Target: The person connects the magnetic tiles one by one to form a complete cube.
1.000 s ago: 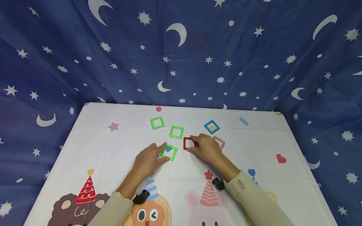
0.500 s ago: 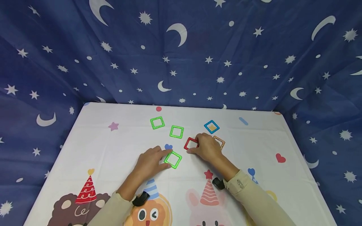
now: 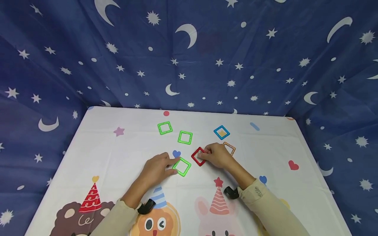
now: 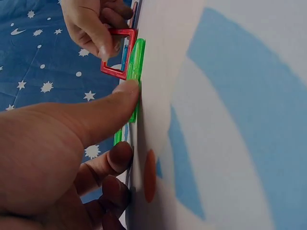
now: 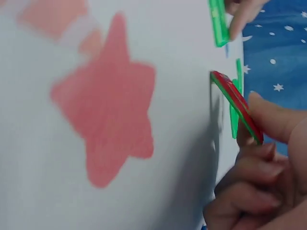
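Note:
My left hand (image 3: 156, 170) holds a green square magnetic tile (image 3: 187, 169) between thumb and index finger at its left side, low over the white tablecloth. Edge-on in the left wrist view, that green tile (image 4: 136, 60) meets the thumb tip. A red square magnetic tile (image 3: 196, 161) is pinched by my right hand (image 3: 218, 155), to the right of the green one. The right wrist view shows the red tile (image 5: 235, 98) tilted against the cloth, its far end near the surface. A small gap separates the two held tiles in the head view.
Two more green square tiles (image 3: 184, 143) lie farther back. A blue tile (image 3: 217, 135) lies behind the right hand, and an orange tile (image 3: 233, 152) is partly covered by it. Printed figures mark the tablecloth (image 3: 103, 147); a blue starry curtain (image 3: 200, 85) hangs behind.
The left hand has brought its green tile toward me and slightly right, turning it. The right hand has turned the red tile to a diamond angle and drawn it slightly nearer.

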A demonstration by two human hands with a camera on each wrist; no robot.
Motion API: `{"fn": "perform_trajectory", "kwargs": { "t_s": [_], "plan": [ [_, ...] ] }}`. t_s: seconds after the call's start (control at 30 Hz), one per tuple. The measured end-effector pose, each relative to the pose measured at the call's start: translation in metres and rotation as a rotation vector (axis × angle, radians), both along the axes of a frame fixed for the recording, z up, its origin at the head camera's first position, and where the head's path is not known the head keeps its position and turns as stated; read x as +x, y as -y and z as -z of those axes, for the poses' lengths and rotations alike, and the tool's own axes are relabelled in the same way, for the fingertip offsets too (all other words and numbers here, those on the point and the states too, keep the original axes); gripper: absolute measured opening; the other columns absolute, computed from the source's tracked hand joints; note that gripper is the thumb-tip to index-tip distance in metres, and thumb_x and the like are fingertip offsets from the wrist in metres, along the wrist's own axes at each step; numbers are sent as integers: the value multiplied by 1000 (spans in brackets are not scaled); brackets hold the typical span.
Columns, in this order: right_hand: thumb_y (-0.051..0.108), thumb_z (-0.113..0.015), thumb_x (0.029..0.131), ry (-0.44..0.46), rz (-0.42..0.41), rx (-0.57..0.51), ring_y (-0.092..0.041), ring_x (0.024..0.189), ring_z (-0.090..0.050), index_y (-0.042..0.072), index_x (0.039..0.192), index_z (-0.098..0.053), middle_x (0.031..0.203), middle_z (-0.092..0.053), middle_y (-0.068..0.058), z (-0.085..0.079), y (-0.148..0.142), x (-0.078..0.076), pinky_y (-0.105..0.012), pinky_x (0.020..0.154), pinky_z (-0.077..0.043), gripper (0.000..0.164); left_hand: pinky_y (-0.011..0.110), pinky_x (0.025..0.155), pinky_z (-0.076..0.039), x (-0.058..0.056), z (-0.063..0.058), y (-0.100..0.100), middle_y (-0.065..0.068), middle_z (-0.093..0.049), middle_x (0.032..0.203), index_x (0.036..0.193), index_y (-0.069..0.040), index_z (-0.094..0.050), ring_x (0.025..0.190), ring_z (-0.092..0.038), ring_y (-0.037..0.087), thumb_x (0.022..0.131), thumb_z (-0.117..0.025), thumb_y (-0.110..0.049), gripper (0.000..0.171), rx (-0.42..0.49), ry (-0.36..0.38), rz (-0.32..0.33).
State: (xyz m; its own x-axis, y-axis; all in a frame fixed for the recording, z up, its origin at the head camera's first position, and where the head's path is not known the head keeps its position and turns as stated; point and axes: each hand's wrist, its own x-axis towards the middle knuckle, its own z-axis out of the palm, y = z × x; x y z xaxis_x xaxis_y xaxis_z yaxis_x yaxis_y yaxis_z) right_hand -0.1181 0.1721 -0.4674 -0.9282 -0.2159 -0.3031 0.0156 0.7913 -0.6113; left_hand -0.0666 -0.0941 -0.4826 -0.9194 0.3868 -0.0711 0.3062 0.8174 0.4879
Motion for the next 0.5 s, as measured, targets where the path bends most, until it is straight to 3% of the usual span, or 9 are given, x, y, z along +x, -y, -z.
{"fn": "perform_trajectory", "kwargs": {
  "t_s": [0.13,0.27,0.37,0.5],
  "plan": [
    [35,-70,97,155,27,-176,-15,65,-41,12,80,-74,69,-52,2,-2,-5,1,-27,56,-29,29,23,63,-36,0,-1,0,-5,-53,83,134,-25,-69,69,-43,8,89,-80,-29,47,17,19,-4],
    [35,-66,99,279,89,-320,-15,58,-34,11,92,-78,64,-44,2,-4,-8,1,-27,53,-27,27,24,61,-35,0,-1,-1,-5,-52,82,135,-26,-68,67,-41,9,92,-77,-31,44,18,11,4],
    [34,-67,99,327,106,-401,-15,54,-30,7,95,-77,59,-38,2,-4,-8,-1,-27,51,-26,29,24,59,-35,0,-1,-1,-4,-51,81,134,-28,-68,65,-40,9,92,-76,-33,43,10,2,3],
    [34,-69,98,360,103,-431,-14,54,-31,4,96,-76,60,-40,4,-2,-6,-3,-27,51,-26,31,25,57,-34,-1,-1,-2,-4,-50,80,132,-31,-69,63,-39,10,91,-76,-34,42,8,-2,-4]
  ]
}}
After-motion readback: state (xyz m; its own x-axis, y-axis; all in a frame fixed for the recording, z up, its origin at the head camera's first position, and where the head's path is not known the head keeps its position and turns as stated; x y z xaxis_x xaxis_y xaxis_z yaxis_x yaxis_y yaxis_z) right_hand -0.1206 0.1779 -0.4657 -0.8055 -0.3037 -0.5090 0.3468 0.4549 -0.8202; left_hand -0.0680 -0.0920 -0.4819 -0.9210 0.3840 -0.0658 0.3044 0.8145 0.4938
